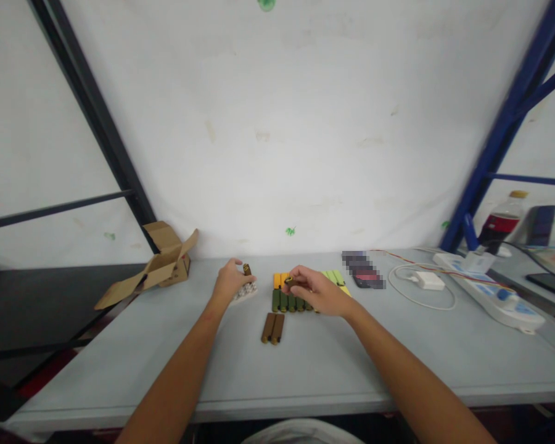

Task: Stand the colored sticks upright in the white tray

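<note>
My left hand (pixel 230 280) is closed around a small brown cylinder (pixel 246 269), which it holds upright over a white holder (pixel 246 291) on the grey table (pixel 305 364). My right hand (pixel 317 288) pinches another brown cylinder (pixel 290 282) above a row of dark green cylinders (pixel 287 301). Orange cylinders (pixel 280 280) and light green cylinders (pixel 335 277) lie just behind that row. Two brown cylinders (pixel 272 328) lie side by side nearer to me.
An open cardboard box (pixel 160 265) lies at the back left. A phone (pixel 367 279), a white charger with cable (pixel 428 281) and a power strip (pixel 490 287) sit to the right. A cola bottle (pixel 502 225) stands at the far right.
</note>
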Motion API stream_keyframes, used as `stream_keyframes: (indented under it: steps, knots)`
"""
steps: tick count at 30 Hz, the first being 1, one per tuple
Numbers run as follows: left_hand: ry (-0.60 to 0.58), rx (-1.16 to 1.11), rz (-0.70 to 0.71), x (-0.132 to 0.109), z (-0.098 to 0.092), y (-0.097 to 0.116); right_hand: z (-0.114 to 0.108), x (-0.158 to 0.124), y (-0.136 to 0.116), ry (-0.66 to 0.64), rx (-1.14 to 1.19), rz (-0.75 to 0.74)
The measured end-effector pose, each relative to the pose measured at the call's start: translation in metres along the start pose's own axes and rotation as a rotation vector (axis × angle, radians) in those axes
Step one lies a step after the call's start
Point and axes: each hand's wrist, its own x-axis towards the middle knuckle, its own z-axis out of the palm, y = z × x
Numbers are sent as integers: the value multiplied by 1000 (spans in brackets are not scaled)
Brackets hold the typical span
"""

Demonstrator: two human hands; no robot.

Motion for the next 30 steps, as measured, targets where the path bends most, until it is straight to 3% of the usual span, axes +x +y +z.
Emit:
stream_keyframes:
  steps: [9,20,26,30]
  knots:
    - [-5,-128,79,1,15,-4,5,5,5,153,224,46]
    - [-123,-180,154,3,13,-2,2,8,6,407,88,-76]
    - [-112,-115,204,8,2,-16,-2,10,9,468,303,-1]
    - [-199,-105,223,8,5,-26,-6,7,1,565,333,127]
